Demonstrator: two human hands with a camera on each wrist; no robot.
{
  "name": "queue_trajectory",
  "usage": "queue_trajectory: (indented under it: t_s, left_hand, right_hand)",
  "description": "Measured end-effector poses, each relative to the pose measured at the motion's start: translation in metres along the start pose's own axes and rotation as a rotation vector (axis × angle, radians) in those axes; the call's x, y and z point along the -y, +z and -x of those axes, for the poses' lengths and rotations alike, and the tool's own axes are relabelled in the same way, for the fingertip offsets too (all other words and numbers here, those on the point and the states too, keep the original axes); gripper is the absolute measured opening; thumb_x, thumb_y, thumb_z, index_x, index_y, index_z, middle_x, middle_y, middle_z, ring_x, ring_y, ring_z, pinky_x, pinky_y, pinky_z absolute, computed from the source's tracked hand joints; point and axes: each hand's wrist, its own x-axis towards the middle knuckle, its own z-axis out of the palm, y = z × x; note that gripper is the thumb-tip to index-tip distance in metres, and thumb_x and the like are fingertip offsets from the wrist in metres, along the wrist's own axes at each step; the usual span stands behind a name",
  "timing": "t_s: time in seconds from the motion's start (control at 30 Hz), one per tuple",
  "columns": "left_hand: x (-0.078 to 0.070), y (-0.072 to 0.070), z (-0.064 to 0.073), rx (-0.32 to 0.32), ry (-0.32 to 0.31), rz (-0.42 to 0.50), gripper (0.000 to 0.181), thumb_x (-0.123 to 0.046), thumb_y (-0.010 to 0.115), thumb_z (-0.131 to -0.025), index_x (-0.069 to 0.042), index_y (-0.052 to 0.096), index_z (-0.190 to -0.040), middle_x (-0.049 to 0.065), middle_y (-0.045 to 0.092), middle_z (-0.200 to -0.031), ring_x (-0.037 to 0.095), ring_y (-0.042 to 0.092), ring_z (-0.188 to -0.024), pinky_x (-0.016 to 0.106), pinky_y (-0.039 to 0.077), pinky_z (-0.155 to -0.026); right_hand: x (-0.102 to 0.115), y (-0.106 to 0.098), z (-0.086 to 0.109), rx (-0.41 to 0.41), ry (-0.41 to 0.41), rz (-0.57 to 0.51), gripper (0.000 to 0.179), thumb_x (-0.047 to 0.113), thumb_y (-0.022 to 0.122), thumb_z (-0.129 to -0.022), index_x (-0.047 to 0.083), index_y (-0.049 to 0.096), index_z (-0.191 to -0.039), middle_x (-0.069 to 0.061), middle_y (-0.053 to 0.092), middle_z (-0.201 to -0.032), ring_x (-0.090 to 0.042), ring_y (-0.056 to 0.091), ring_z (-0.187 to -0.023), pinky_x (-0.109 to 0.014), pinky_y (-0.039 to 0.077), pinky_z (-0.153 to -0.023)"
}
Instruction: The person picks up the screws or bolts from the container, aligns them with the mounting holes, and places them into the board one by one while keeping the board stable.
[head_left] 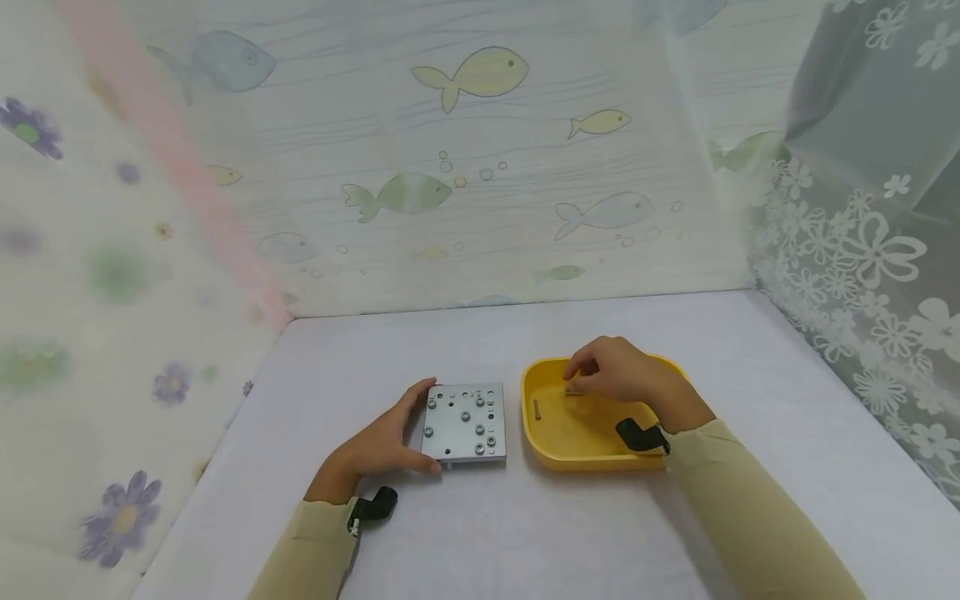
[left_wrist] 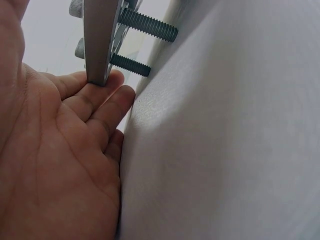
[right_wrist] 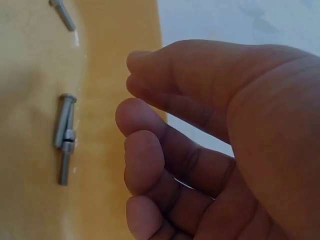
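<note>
A silver metal plate (head_left: 455,425) with holes and several socket-head screws (head_left: 466,416) lies toward the middle of the table. My left hand (head_left: 386,437) holds its left side, thumb at the near corner and fingers at the far one. In the left wrist view, two threaded shanks (left_wrist: 147,25) stick out beneath the plate, and my fingertips touch its edge. Over a yellow tray (head_left: 528,433) my right hand (head_left: 618,371) hovers with loosely bent fingers. Metal bolts (right_wrist: 64,120) lie together on the tray floor, apart from its fingertips; nothing shows in its grasp.
Another bolt (head_left: 537,409) lies near the tray's left wall. A white cloth covers the table (head_left: 465,533). Patterned curtains (head_left: 480,208) enclose the back and both sides. Each wrist wears a small black camera (head_left: 378,502).
</note>
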Motion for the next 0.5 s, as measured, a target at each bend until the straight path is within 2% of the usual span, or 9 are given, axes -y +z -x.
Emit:
queue_trajectory:
  t_s: [0.27, 0.5]
  left_hand:
    - [0.0015, 0.0002, -0.0003, -0.005, 0.002, -0.001, 0.135, -0.041, 0.098, -0.062, -0.027, 0.014, -0.166, -0.006, 0.022, -0.171, 0.019, 0.015, -0.16, 0.055, 0.01, -0.129]
    - [-0.0006, 0.0008, 0.0003, -0.008, -0.01, 0.0, 0.135, -0.041, 0.098, -0.061, -0.027, 0.015, -0.166, -0.006, 0.022, -0.171, 0.02, 0.014, -0.161, 0.056, 0.01, -0.129]
  right_hand:
    - [-0.0085, 0.0045, -0.0043, 0.006, 0.052, -0.031, 0.022, 0.024, 0.078, -0.092, 0.014, 0.08, -0.112, 0.0, 0.071, -0.091, -0.018, 0.059, -0.081, -0.031, 0.05, -0.07]
    - [-0.01, 0.0099, -0.0084, 0.05, 0.095, -0.009, 0.017, 0.02, 0.077, -0.092, 0.017, 0.08, -0.108, -0.002, 0.07, -0.091, -0.018, 0.06, -0.078, -0.029, 0.051, -0.07]
